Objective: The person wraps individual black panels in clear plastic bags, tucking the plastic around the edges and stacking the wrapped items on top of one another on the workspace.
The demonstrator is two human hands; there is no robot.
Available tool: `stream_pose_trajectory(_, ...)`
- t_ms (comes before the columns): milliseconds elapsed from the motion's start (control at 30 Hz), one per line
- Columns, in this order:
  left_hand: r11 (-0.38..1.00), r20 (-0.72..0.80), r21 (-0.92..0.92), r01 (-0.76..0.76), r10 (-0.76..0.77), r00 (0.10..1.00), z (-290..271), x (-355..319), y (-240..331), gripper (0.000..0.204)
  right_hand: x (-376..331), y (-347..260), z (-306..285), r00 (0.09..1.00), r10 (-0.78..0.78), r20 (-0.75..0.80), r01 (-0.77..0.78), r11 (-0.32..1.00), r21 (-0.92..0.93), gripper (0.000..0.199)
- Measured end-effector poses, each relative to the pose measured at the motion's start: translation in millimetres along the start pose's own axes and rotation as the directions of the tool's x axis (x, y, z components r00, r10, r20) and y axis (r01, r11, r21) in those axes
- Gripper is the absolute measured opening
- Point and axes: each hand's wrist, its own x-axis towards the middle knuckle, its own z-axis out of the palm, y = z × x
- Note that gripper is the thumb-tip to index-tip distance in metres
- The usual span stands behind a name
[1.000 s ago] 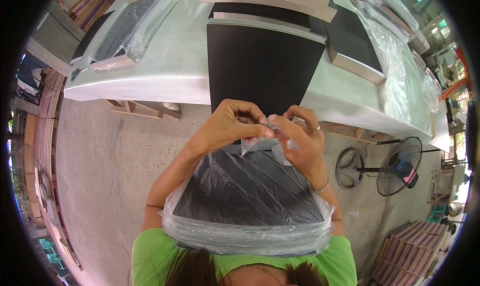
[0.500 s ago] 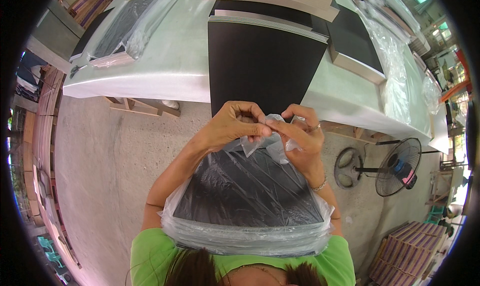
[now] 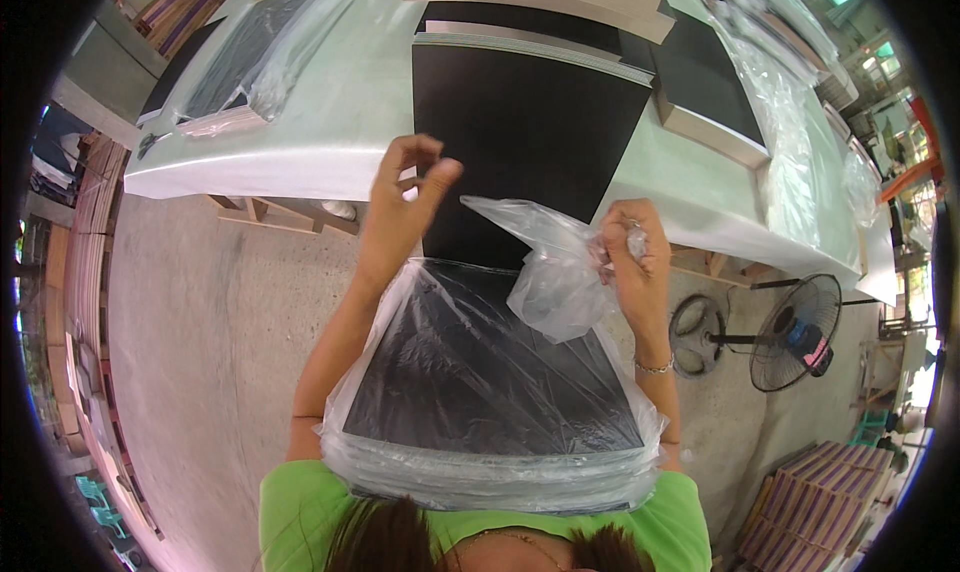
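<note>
My right hand point(image 3: 636, 257) is closed on the bunched end of a thin clear plastic bag point(image 3: 560, 277). The bag's pointed corner stretches left, above a stack of black boards in clear plastic point(image 3: 495, 372) that lies against my body. My left hand point(image 3: 405, 197) is raised and free of the plastic. Its fingers are bent, with a gap between thumb and fingertips. Just beyond both hands, a bare black board point(image 3: 530, 122) leans at the table edge, its lower end partly hidden by the bag and the wrapped stack.
A table under a pale cover point(image 3: 270, 167) spans the far side. On it are pale-edged stacks point(image 3: 540, 2), a dark board stack point(image 3: 715, 82) and a plastic-wrapped stack point(image 3: 255, 57). At right, a fan point(image 3: 797, 334) stands on the concrete floor point(image 3: 220, 352), with striped bundles point(image 3: 820, 502) nearer me.
My hands have separated: the left moved up and left, letting go of the plastic, and the right moved slightly right, keeping the bag. The bag now hangs spread out between them.
</note>
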Motion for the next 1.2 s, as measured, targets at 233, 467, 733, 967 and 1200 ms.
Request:
stream_pose_trajectory(233, 0.975, 0.66, -0.192, 0.112, 0.044, 0.75, 27, -9, 27, 0.018, 15, -6, 4, 0.854, 0.202, 0.48, -0.267, 0.961, 0.071, 0.027)
stream_pose_trajectory(467, 0.39, 0.828, -0.241, 0.888, -0.394, 0.398, 18, -7, 18, 0.035, -9, 65, -44, 0.741, -0.055, 0.669, -0.479, 0.655, 0.584, 0.051)
stream_pose_trajectory(733, 0.205, 0.715, -0.668, 0.715, -0.086, 0.693, -20, -18, -21, 0.036, -16, 50, -50, 0.844, 0.361, 0.397, -0.512, 0.32, 0.797, 0.061)
stream_pose_trajectory(967, 0.135, 0.494, -0.851, 0.507, -0.119, 0.861, -6, 0, -6, 0.037, -52, 98, -80, 0.803, 0.189, 0.565, -0.575, 0.495, 0.652, 0.07)
stream_pose_trajectory(1200, 0.209, 0.824, -0.382, 0.9, -0.364, 0.434, -8, -30, -41, 0.058, 7, 16, -62, 0.891, -0.416, 0.182, -0.169, 0.068, 0.983, 0.078)
